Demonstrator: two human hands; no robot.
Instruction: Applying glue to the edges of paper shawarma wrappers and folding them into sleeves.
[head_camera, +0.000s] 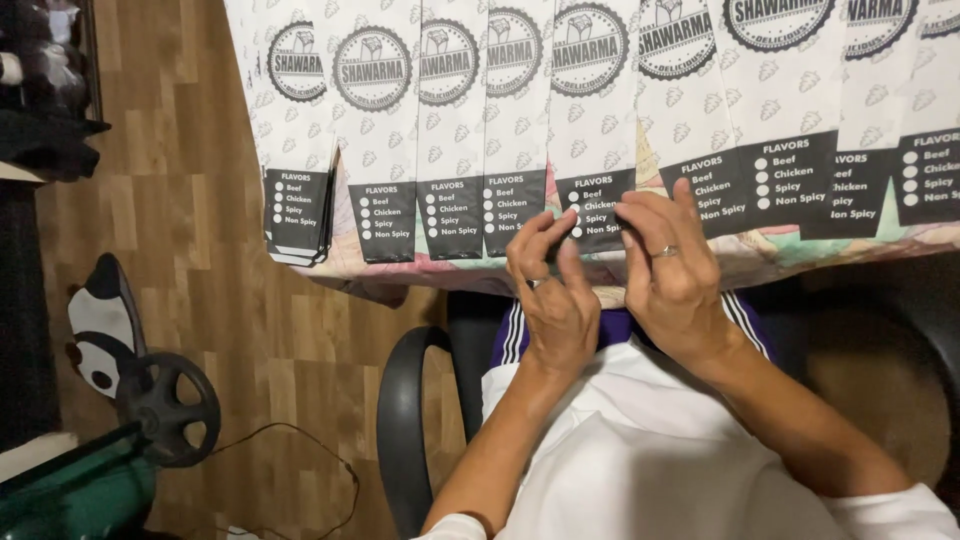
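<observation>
Nine long paper sleeves in view, laid side by side and overlapping along the tabletop (780, 255); at far left a stack of sleeves (298, 205), count not discernible. Each sleeve narrow and rectangular, thin white paper with a faint repeated pattern, a round black emblem near the top, a black panel with white checkbox circles at the lower end. Lower ends overhanging or flush with the near tabletop edge; patterned cloth visible beneath.

Left hand (555, 300): grip released, fingers curled, fingertips just below the centre sleeve (597, 150), contact not discernible. Right hand (675, 275), ring on one finger: fingertips resting on the black panel of the same sleeve; nothing clenched; hold on the paper's edge not discernible.

Black office chair (405, 420), curved armrest, below the hands. Wooden plank floor (200, 200) open to the left; black wheel (168, 408) and panda-shaped slipper (100, 325) lower left.
</observation>
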